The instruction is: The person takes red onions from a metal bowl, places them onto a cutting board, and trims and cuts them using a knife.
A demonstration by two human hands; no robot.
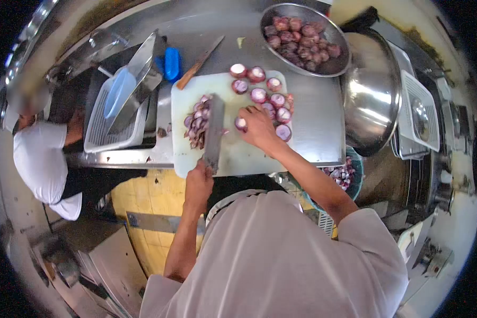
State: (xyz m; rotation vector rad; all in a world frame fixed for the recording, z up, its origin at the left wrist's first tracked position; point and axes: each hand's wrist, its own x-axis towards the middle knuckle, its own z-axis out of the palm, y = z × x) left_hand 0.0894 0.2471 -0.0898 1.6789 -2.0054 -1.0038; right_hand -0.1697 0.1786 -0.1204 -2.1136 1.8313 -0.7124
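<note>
My left hand (199, 183) is wrapped round the handle of a cleaver (213, 132), whose wide blade lies over the white cutting board (233, 159). Left of the blade is a pile of cut-off onion ends (197, 121). My right hand (259, 126) has its fingers closed round a red onion (241, 124) with a pale cut face, to the right of the blade. Several more trimmed red onions (258, 95) stand beyond and beside that hand, toward the board's right edge.
A knife with a wooden handle (193, 71) rests at the board's far left corner, near a blue object (172, 64). Beyond stands a metal bowl of onions (267, 45), beside a large steel pot (371, 90). A bin with onion pieces (340, 174) sits below. Another person (42, 159) stands at left.
</note>
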